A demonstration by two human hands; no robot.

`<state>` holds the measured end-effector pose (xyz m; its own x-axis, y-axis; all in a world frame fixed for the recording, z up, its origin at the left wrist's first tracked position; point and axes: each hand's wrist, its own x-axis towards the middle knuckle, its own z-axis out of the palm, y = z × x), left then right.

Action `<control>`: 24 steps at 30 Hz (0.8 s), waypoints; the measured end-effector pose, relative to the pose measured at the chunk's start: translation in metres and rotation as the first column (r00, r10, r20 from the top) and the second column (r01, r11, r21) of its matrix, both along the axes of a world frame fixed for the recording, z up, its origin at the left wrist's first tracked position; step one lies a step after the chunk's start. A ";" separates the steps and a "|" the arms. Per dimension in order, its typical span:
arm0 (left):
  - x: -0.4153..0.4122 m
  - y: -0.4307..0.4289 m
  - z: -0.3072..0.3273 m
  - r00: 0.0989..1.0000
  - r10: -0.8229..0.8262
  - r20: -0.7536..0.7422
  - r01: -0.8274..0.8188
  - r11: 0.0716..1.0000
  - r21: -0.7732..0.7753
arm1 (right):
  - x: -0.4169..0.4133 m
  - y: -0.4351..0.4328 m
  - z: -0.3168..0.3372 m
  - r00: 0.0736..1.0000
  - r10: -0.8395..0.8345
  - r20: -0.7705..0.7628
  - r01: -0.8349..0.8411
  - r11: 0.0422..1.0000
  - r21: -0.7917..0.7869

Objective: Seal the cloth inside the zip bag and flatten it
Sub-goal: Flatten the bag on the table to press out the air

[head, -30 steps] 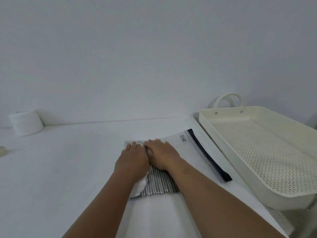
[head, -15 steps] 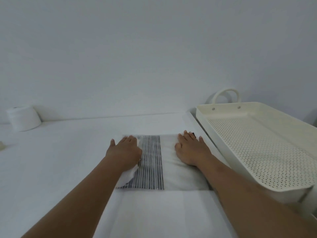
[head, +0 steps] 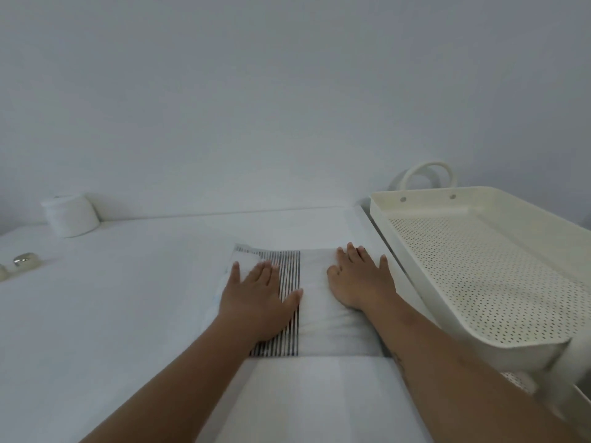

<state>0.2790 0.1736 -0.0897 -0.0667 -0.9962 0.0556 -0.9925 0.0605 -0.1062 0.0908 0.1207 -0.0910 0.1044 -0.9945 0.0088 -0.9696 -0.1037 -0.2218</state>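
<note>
Bag: zip bag [head: 323, 302] lying flat on the white counter [head: 128, 282], striped cloth [head: 289, 276] inside it
Left hand [head: 256, 298]: palm down on the stripes, fingers spread, gripping nothing
Right hand [head: 361, 282]: flat on the bag's right side, fingers loose too
Tray [head: 479, 251]: cream, perforated, just right of the bag

Zip bag [head: 323, 302] seal hidden; tray [head: 543, 251] cropped right

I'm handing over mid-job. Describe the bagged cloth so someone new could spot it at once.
Start at the cream perforated tray on the right; just left of it on the white table lies the zip bag. Both hands press flat on it, left hand and right hand. Only it shows black-and-white stripes.
</note>
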 end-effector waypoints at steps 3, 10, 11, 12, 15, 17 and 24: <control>0.020 0.001 0.006 0.999 0.006 0.053 -0.006 1.000 0.012 | 0.000 0.008 0.002 1.000 -0.024 0.001 0.024 1.000 0.012; 0.034 0.001 0.020 0.983 0.025 0.181 0.014 0.977 -0.211 | -0.006 0.043 0.016 0.975 -0.087 -0.205 0.090 0.996 0.005; 0.027 0.007 0.017 0.995 0.016 0.099 0.010 0.967 -0.254 | -0.005 0.043 0.021 0.973 -0.077 -0.215 0.076 0.997 -0.014; 0.019 0.013 0.013 1.000 0.016 -0.013 -0.019 0.961 -0.276 | -0.003 0.042 0.025 0.978 -0.053 -0.200 0.043 0.998 -0.055; -0.003 0.030 0.002 0.923 0.101 -0.371 -0.167 0.974 -0.150 | 0.017 0.028 0.031 0.976 0.203 -0.075 -0.215 0.950 -0.226; -0.008 0.034 -0.004 0.918 0.130 -0.374 -0.186 0.976 -0.116 | 0.042 0.016 0.032 0.913 0.406 -0.038 -0.403 0.883 -0.242; 0.014 0.036 -0.013 0.997 0.007 -0.071 -0.012 0.997 -0.071 | 0.064 -0.015 0.004 0.896 0.444 -0.026 -0.444 0.896 0.015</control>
<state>0.2933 0.2098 -0.1026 -0.0508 -0.9901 0.1308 -0.9982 0.0460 -0.0395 0.1546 0.1053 -0.0869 0.5352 -0.8447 -0.0084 -0.8288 -0.5232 -0.1982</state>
